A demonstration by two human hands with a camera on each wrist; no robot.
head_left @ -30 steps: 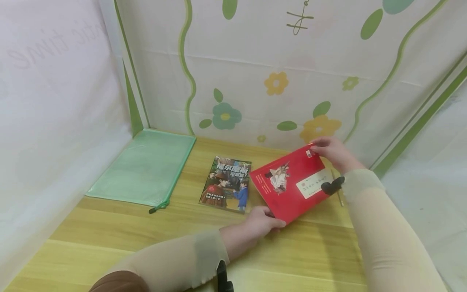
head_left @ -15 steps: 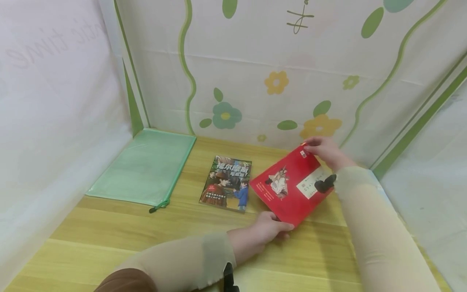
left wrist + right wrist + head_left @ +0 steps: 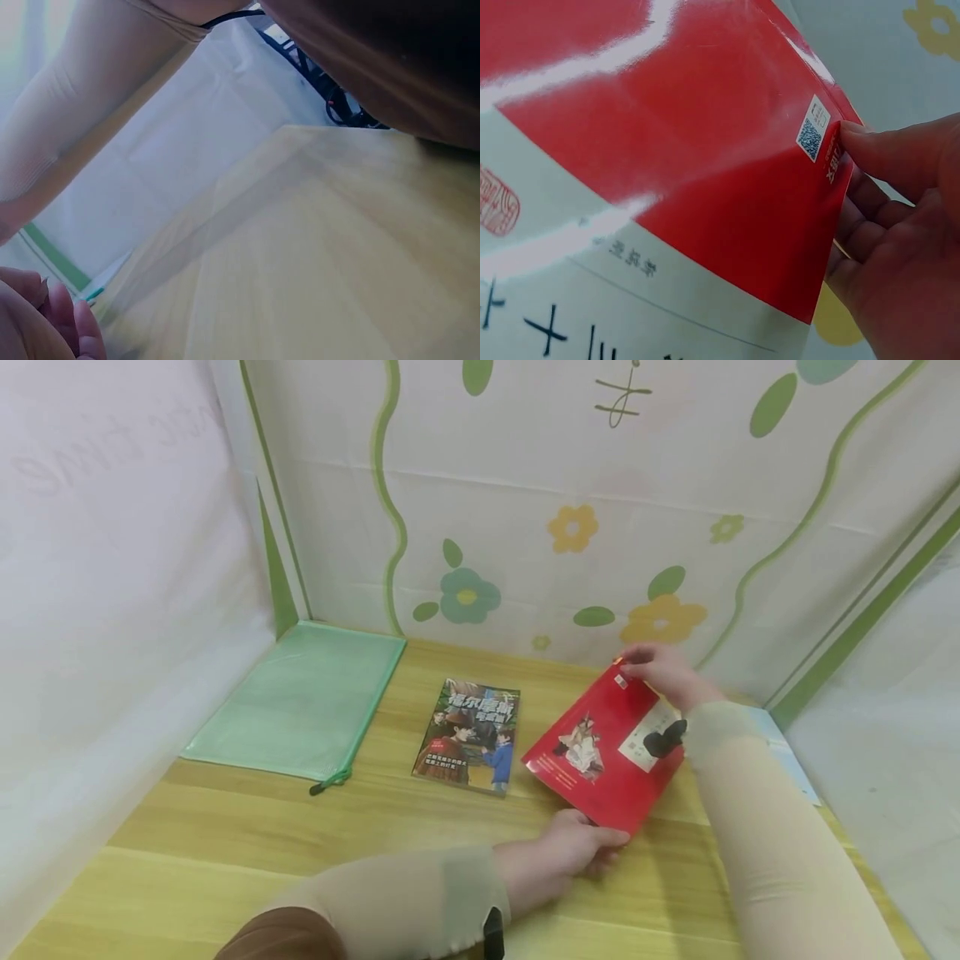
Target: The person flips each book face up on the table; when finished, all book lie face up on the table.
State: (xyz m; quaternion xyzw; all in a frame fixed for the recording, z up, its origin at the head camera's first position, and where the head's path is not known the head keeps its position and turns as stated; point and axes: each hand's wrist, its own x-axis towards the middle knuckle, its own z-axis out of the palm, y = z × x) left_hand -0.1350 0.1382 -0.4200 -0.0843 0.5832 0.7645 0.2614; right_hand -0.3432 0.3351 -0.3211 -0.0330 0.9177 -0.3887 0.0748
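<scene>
Both hands hold a red book (image 3: 585,743) tilted above the right part of the table. My left hand (image 3: 566,852) grips its near corner, thumb on the cover. At the far corner, my right hand (image 3: 663,672) pinches the edge; in the right wrist view the thumb of the right hand (image 3: 900,217) presses beside a small QR code on the glossy red cover (image 3: 697,142). Only part of the left hand (image 3: 45,322) shows in the left wrist view, without the book. A smaller comic-style book (image 3: 468,739) lies flat left of the red one.
A green zip pouch (image 3: 300,702) lies flat on the wooden table (image 3: 262,835) at the left. Something flat and pale blue (image 3: 787,752) lies at the right edge, partly behind the right sleeve. White flowered fabric (image 3: 525,468) walls the table's back and sides.
The red book has turned and come slightly nearer, its near corner shifting right with the left hand. The right hand has moved a little left, uncovering the pale blue flat thing.
</scene>
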